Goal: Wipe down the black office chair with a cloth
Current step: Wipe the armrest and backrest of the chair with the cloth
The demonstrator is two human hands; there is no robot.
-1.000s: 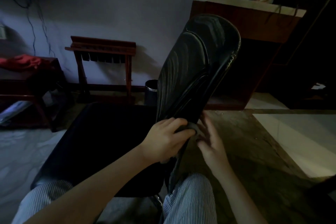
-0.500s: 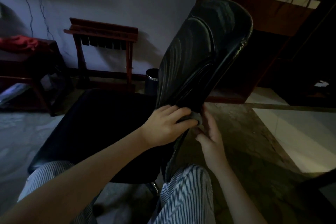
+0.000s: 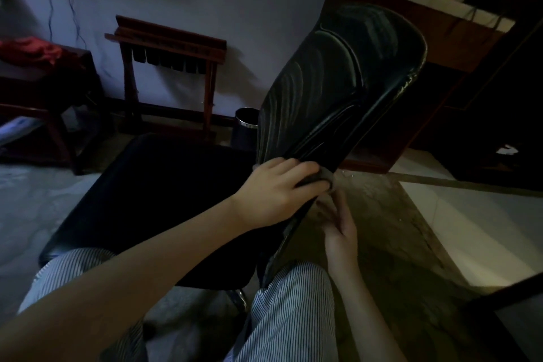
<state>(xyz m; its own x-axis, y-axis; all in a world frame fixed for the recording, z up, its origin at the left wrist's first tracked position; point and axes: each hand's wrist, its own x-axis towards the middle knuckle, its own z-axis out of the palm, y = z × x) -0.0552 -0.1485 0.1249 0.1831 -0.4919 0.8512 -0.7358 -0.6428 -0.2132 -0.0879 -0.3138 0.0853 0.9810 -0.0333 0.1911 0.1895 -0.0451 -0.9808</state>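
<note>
Leaning up-right, chair backrest (image 3: 338, 91); left hand (image 3: 276, 194) seemingly clutching cloth (image 3: 324, 178).

We see a wooden rack (image 3: 167, 47) against the wall. Beside it stands a dark waste bin (image 3: 245, 128). A red cloth (image 3: 28, 48) lies on a side table (image 3: 58, 88).

Single head-worn wide-angle view, angled forward and down, close over the hands, chair backrest (image 3: 338, 91) ahead

Bare forearms, no sleeves; striped trousers (image 3: 289, 311), thin dark lines on white.
</note>
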